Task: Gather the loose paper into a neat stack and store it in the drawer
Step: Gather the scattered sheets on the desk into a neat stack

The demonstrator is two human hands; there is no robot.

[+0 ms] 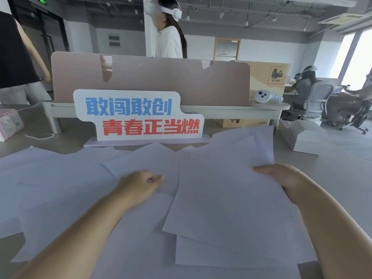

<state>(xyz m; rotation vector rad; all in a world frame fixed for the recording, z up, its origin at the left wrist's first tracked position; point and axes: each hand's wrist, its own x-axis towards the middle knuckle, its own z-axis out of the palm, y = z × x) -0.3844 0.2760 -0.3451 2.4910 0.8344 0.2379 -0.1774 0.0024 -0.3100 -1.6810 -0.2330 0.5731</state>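
Note:
Many loose white paper sheets [60, 188] lie spread and overlapping across the desk in front of me. My right hand [281, 178] grips the right edge of a bunch of several sheets [227, 198], thumb on top, lifted slightly over the others. My left hand [141, 186] rests on the spread sheets at the centre, fingers curled and pinching at a sheet's edge [161, 178]. No drawer is in view.
A white sign with blue and red characters [138, 115] stands at the desk's far edge before a pink partition [151, 79]. A white box [304, 137] sits at right, a pink package [10, 122] at left. People stand and sit beyond.

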